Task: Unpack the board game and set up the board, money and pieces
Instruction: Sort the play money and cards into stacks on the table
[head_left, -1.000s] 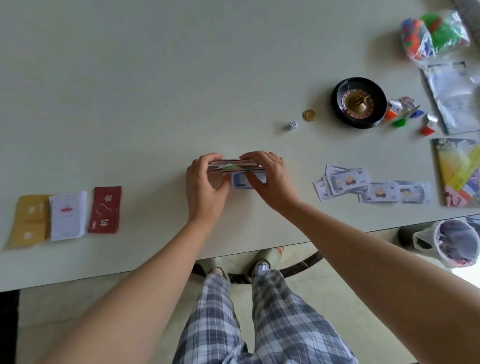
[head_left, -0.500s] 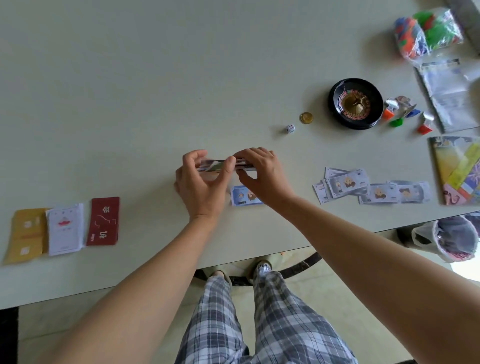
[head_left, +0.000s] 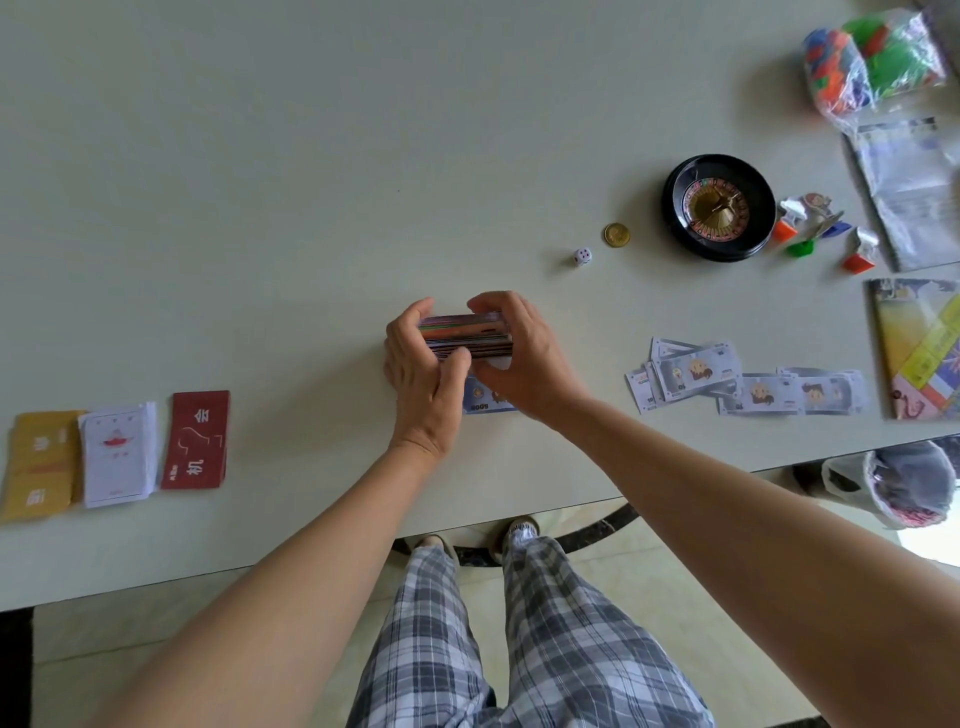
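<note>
Nearest are plaid trousers (head_left: 519, 649) and the table (head_left: 291, 540) edge. On the near strip, far to my left, three decks (head_left: 119, 452) sit side by side: yellow, white, red. They are well apart from the hands.

In the centre, one blue note (head_left: 480, 404) lies flat on the table, mostly covered by the hands, just nearer than the stack. Left hand (head_left: 421, 374) and right hand (head_left: 524, 358) both clamp the stack (head_left: 465, 335) of money from its two ends, fingers curled over the far edge, thumbs on the near side. Both are gripping, neither is free. The stack's long axis runs left-right across my view, flat face up. I can't tell if it rests on the table or hangs just above it.

Key relation: the sorted piles (head_left: 691, 371) lie to the right of the stack at about the same depth, so the right hand is nearer. I judge any deal-out goes rightward from that hand, with the left as holder. This is the money step, partway through. The board (head_left: 919, 348) at the right looks folded and is cut off by the frame.

Farther out are the die (head_left: 582, 256), coin (head_left: 616, 235), wheel (head_left: 718, 206), pawns (head_left: 810, 228) just beside it, a clear pouch (head_left: 909, 187), and a bag (head_left: 872, 62) of coloured bits at far right.

Unreadable from here: note values, stack count, bag contents.
</note>
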